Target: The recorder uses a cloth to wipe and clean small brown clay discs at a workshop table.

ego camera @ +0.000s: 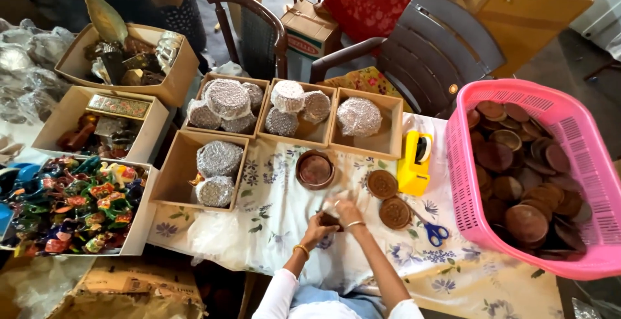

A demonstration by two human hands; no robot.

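**Small brown piece held over the flowered cloth**

Head view: Low in the centre of the frame, the left hand [316, 230] and the right hand [347, 213] are brought together over a surface [453, 274] covered with a white flowered cloth. A small brown round piece [330, 219] is gripped between them, with something pale at its top; the fingers of both hands are curled and pinched on it, though how each finger lies cannot be made out. Just above the hands a brown round bowl [315, 170] is set on the cloth. To the right of the hands two brown patterned discs [389, 199] are laid, and blue-handled scissors [432, 231] lie just beside them. A yellow tape dispenser [414, 162] is stood above the discs. At the right edge a pink basket [517, 93] is filled with brown round lids and plates. In the upper middle, open cardboard boxes [388, 139] are seen holding foil-wrapped bundles [227, 97]. At lower left a box of brightly painted figurines [77, 204] is placed.
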